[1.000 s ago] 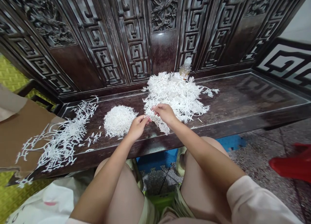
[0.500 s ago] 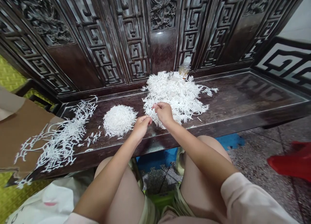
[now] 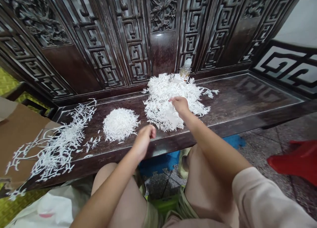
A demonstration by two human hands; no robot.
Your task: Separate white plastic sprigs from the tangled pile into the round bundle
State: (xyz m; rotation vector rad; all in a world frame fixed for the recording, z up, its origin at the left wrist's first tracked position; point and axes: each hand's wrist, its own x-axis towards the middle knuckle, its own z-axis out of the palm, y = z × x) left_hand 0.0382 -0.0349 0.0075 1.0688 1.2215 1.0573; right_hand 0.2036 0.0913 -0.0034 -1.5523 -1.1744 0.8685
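Observation:
My right hand [image 3: 180,106] reaches over a large heap of white branched plastic pieces [image 3: 163,114], thumb and finger pinched together at its surface. Whatever it holds blends into the white heap. Curled closed near the bench's front edge is my left hand [image 3: 144,139]; anything inside its fingers is hidden. To its left sits a smaller round mound of short white pieces [image 3: 120,123]. Farther left, long bare white plastic stems [image 3: 59,148] lie tangled across the bench and over a cardboard sheet.
A dark wooden bench [image 3: 232,96] with a carved back carries everything. Behind the heap stands a clear bottle with a white cap [image 3: 186,68]. The cardboard [image 3: 22,135] lies at left, a white bag [image 3: 47,205] below it. Something red [image 3: 294,162] is on the floor at right.
My right hand has moved right, away from my left hand and farther over the large heap. My left hand has drawn slightly toward me and curled inward. The view has shifted a little.

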